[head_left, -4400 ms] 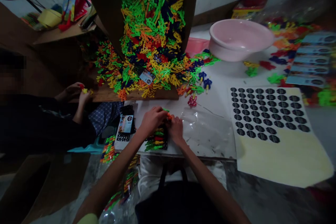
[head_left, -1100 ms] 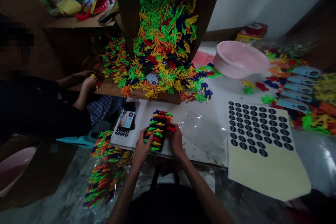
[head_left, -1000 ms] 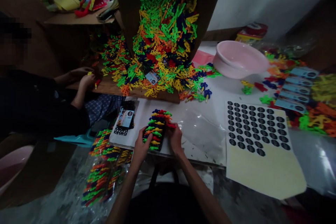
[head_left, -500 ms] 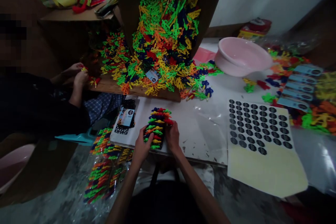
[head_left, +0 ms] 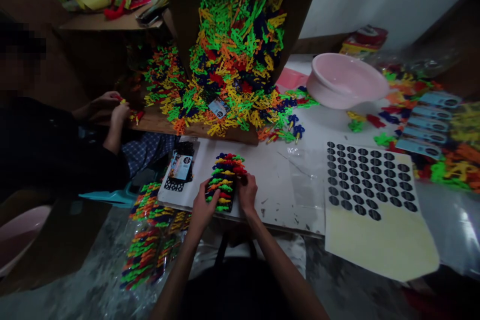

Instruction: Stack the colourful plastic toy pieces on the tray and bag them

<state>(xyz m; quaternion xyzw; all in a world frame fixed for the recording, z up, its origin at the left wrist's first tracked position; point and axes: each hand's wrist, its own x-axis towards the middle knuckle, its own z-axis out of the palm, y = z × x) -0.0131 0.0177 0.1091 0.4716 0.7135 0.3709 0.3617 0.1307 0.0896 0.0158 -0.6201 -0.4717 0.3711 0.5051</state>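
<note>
Head view: one black-backed bundle of coloured figures (head_left: 225, 175) on the white table (head_left: 275, 185), long axis running near to far between left hand (head_left: 204, 202), nearer and gripping its left edge, and right hand (head_left: 247, 192), curled at its right edge, whose hold I cannot tell from here.

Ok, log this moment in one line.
left hand: holds toy board | right hand: at toy board's right edge | sticker sheet: right of hands

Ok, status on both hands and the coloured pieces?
Left hand grips pieces at left side. Right hand at their right edge, grip unclear. Sticker sheet off right, apart from both.
</note>
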